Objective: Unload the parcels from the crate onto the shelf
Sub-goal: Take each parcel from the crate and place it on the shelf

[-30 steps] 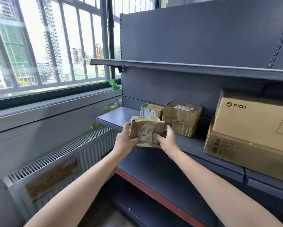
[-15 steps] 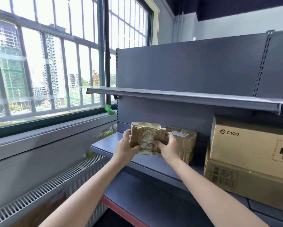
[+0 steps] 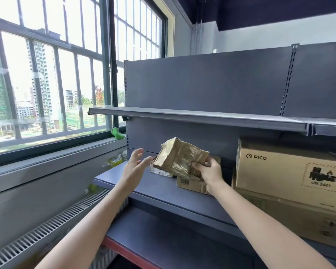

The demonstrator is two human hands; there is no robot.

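Grey metal shelf (image 3: 163, 193) by window (image 3: 52, 74); radiator (image 3: 46, 228) prob. below.

A single wide-angle view from the person's head looks forward, roughly level with the upper dark grey metal shelf board (image 3: 198, 114), seen edge-on. It sits close to the shelving, both forearms reaching in from the bottom. The barred window (image 3: 46, 74) fills the left, bowed by the lens; the lowest shelf seems cut off.

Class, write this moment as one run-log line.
left hand: open, off parcel | right hand: grips taped parcel, tilted, above middle shelf | not yet placed
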